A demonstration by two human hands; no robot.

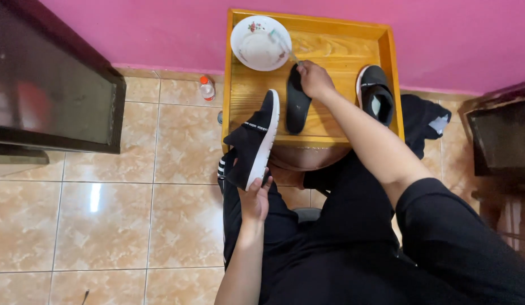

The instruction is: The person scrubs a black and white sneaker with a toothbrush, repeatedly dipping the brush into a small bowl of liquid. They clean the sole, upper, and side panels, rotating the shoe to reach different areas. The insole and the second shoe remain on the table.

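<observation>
**A:** What is your left hand [255,200] doing?

**B:** Your left hand grips the heel end of a black shoe [254,140] with a white sole, fingers wrapped around it from below. The shoe tilts up and away from you, its toe resting over the near edge of the wooden tray [330,45].

**A:** And your right hand [314,79]?

**B:** It reaches out over the tray with the fingers closed around the handle of a toothbrush [282,44]. The brush end lies over the white bowl [251,42] in the tray's far left corner. The hand itself sits right at the far end of a black insole [297,104], which lies flat on the tray boards; whether it touches the insole you cannot tell.

**A:** What else is on the tray?

**B:** A second black shoe [376,93] leans at the right side of the tray, opening facing up, well apart from the one you hold. The insole lies between the two shoes.

**A:** And around you?

**B:** The tray stands against a pink wall [454,39]. A small bottle with an orange cap [206,88] lies on the tiled floor [104,226] just left of the tray. A dark cloth [423,118] lies bunched on the floor to the right of the tray, near the second shoe.
</observation>
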